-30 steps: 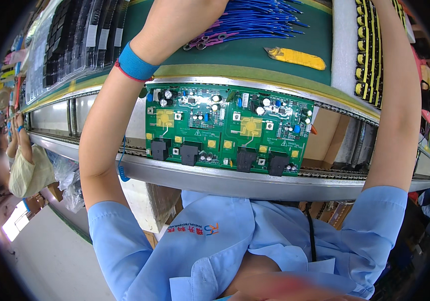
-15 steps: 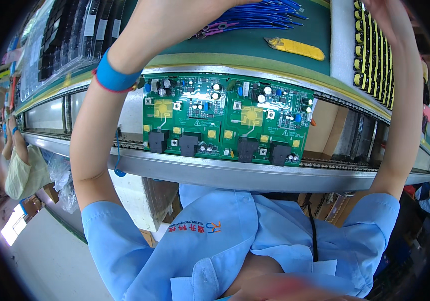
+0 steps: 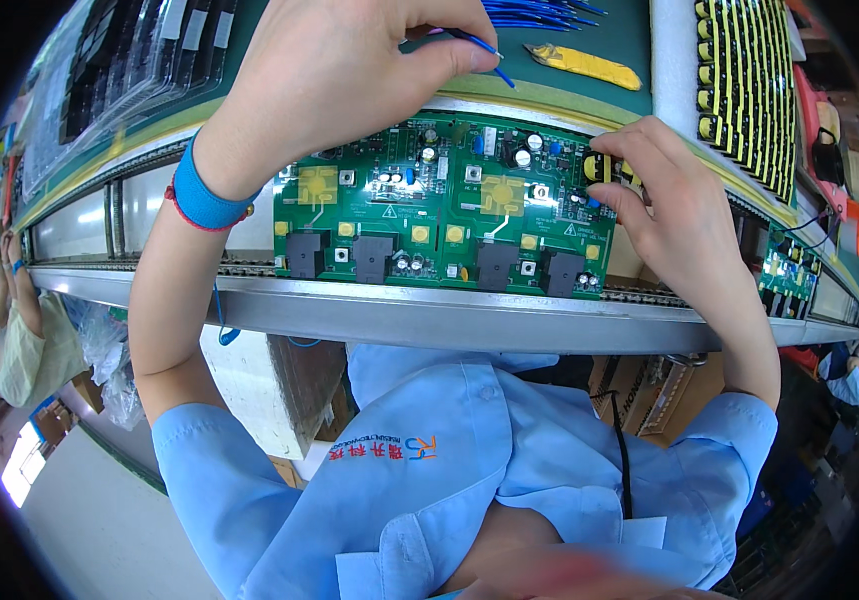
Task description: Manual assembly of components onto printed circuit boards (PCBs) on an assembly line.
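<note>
In my left hand (image 3: 359,80) a blue wire (image 3: 502,72) is pinched between thumb and fingers, above the far edge of a green circuit board (image 3: 374,222). A blue band circles that wrist. My right hand (image 3: 674,190) grips a small yellow-and-black component (image 3: 601,168) at the board's far right corner; its underside is hidden, so I cannot tell whether it is seated. The board lies across the conveyor rails and carries black blocks, capacitors and yellow pads.
Beyond the board lie a bundle of blue wires (image 3: 539,12) and a yellow utility knife (image 3: 589,66). Rows of yellow-and-black components (image 3: 744,110) stand at right, clear trays of black parts (image 3: 164,60) at left. The near metal rail (image 3: 449,318) crosses before me. Another board (image 3: 789,272) sits further right.
My right hand has come from the rows at the far right to the board, now with a yellow-and-black component. My left hand has drawn nearer from the wire bundle, a blue wire now showing.
</note>
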Tool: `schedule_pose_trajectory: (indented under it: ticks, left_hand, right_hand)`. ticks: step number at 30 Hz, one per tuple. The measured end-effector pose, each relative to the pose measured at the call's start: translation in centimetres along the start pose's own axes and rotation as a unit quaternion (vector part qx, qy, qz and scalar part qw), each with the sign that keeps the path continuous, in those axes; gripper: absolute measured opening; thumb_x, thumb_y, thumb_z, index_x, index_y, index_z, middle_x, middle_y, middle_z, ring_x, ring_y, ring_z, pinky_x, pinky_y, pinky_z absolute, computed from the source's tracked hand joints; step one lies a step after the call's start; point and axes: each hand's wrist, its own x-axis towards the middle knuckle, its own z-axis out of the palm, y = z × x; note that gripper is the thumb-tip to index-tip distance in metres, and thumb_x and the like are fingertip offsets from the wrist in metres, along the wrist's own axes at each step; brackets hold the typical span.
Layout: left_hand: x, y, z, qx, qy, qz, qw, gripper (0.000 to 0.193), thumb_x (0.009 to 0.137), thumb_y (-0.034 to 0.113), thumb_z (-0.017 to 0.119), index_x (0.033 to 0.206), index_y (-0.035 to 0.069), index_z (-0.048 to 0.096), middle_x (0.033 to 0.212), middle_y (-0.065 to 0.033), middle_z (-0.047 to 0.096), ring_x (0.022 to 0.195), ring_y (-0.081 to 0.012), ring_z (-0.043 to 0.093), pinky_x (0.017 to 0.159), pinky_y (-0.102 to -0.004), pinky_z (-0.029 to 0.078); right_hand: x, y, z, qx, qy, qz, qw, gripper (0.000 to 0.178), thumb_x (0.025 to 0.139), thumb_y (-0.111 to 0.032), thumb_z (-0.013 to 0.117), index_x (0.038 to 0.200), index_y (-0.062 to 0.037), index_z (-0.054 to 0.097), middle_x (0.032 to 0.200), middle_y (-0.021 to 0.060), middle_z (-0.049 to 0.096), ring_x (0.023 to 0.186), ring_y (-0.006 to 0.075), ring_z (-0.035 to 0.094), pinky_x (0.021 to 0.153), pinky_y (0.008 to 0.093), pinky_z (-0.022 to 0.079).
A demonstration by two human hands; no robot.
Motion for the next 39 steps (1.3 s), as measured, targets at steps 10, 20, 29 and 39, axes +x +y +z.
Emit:
schedule_pose_trajectory:
  ticks: [10, 20, 29, 39]
  left_hand:
    - [-0.8, -0.8, 0.2, -0.002, -0.044, 0.095, 0.995, 0.006, 0.076, 0.008, 0.071, 0.079, 0.005, 0.067, 0.077, -0.0084, 0.053, 0.077, -0.0265, 0.055, 0.068, -0.0374, 0.043]
    - [-0.1, -0.9, 1.6, 0.076, -0.081, 0.166, 0.98, 0.008, 0.078, 0.008, 0.061, 0.071, 0.005, 0.058, 0.078, -0.0076, 0.048, 0.078, -0.023, 0.051, 0.07, -0.0349, 0.038]
    - [0.4, -0.6, 2.1, 0.172, -0.113, 0.208, 0.956, 0.007, 0.079, 0.016, 0.06, 0.075, 0.01, 0.059, 0.083, -0.004, 0.045, 0.08, -0.0185, 0.048, 0.069, -0.0322, 0.036]
    - [0.4, -3.0, 2.7, 0.488, 0.157, 0.485, 0.709, 0.008, 0.076, 0.017, 0.06, 0.078, 0.01, 0.06, 0.083, -0.0019, 0.047, 0.077, -0.0153, 0.046, 0.066, -0.0286, 0.034]
  right_hand:
    - [0.7, -0.8, -0.1, -0.053, -0.025, -0.018, 0.998, 0.027, 0.08, -0.01, 0.072, 0.102, -0.0002, 0.061, 0.095, 0.0138, 0.057, 0.081, 0.037, 0.061, 0.067, 0.043, 0.05]
    - [0.7, -0.1, -1.7, 0.283, -0.063, 0.074, 0.954, 0.021, 0.086, -0.006, 0.067, 0.107, -0.0007, 0.065, 0.115, 0.005, 0.059, 0.096, 0.0075, 0.056, 0.07, 0.0181, 0.042]
    - [0.1, 1.3, -1.7, 0.363, -0.062, 0.101, 0.924, 0.026, 0.089, -0.008, 0.064, 0.113, 0.0013, 0.062, 0.117, 0.0092, 0.059, 0.104, 0.0132, 0.056, 0.084, 0.0229, 0.045]
    - [0.4, 1.3, -2.0, 0.317, -0.058, 0.072, 0.944, 0.019, 0.086, -0.009, 0.068, 0.102, 0.0, 0.064, 0.118, 0.0057, 0.055, 0.095, 0.0087, 0.053, 0.075, 0.0195, 0.041]
